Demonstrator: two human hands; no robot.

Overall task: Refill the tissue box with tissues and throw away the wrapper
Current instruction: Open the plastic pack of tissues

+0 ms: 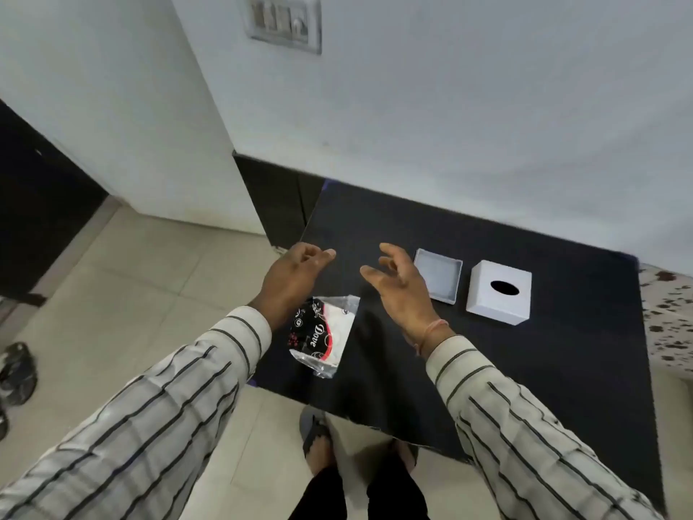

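A sealed pack of tissues (323, 334) in clear wrapper with a black and red label lies near the left edge of the black table (525, 369). Further right sits a shallow white tray-like box base (438, 275), open side up. Beside it stands the white cube tissue box cover (498, 292) with an oval slot on top. My left hand (296, 279) hovers above the pack, fingers loosely curled and holding nothing. My right hand (401, 285) hovers between the pack and the box base, fingers spread and empty.
A white wall rises behind the table, with a switch plate (283, 22) high up. Tiled floor lies to the left, with dark footwear (17, 373) at the far left edge. My feet in sandals (318, 433) stand at the table's near edge. A speckled surface (667, 313) adjoins the table's right side.
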